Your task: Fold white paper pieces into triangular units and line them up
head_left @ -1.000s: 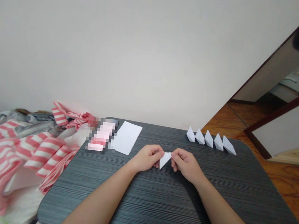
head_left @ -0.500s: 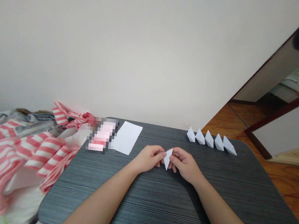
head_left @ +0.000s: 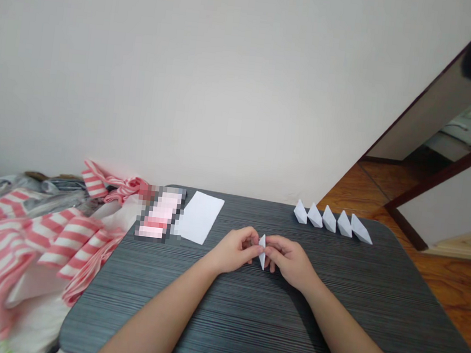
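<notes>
A: And the folded paper (head_left: 262, 260) is held upright between the two hands, one tip pointed up, one down! How is it gripped?

B: Narrowly, on both sides. Its left side is pinched between thumb and fingers by the left hand (head_left: 233, 251), and its right side is pinched likewise by the right hand (head_left: 291, 261). Only a slim white sliver is shown.

A: And where is it held?

B: Over the middle of the dark table (head_left: 244, 325). Whether the tabletop is touched by the lower tip cannot be told.

A: At the far right, five folded pieces (head_left: 329, 219) are lined up in a row, the rightmost slanted most!

B: At the far left, a white sheet (head_left: 199, 217) is laid flat, and just beside it a pixelated item (head_left: 161, 213) is seen, its details hidden.

A: Left of the table, red-and-white striped cloth (head_left: 58, 236) is heaped, and the far edge is backed by a pale wall (head_left: 229, 85).
</notes>
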Motion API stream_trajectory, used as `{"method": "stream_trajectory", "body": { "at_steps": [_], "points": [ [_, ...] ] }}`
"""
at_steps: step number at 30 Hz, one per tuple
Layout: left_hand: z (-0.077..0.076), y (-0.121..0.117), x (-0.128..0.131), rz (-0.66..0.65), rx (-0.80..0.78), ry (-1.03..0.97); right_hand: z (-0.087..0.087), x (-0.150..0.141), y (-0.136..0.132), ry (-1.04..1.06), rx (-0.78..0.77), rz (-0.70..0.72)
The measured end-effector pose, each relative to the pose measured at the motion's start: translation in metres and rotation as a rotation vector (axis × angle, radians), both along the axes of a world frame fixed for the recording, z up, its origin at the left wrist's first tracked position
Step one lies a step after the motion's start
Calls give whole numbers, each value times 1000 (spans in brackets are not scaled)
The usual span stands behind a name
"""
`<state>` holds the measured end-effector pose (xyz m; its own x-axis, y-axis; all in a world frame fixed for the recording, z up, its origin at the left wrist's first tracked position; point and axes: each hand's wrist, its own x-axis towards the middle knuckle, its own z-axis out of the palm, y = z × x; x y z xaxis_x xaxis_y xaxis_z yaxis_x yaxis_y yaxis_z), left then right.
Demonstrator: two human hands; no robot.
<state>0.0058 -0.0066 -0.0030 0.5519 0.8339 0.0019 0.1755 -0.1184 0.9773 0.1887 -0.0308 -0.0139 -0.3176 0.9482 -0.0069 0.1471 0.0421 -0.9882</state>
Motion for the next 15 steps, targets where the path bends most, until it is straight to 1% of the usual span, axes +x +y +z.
{"method": "stream_trajectory", "body": {
  "at_steps": [9,15],
  "points": [
    [1,0,1,3,9,1,-4,2,0,-63,54,25],
    [3,-1,0,16,41,30,3,1,-1,-159,140,51]
  ]
}}
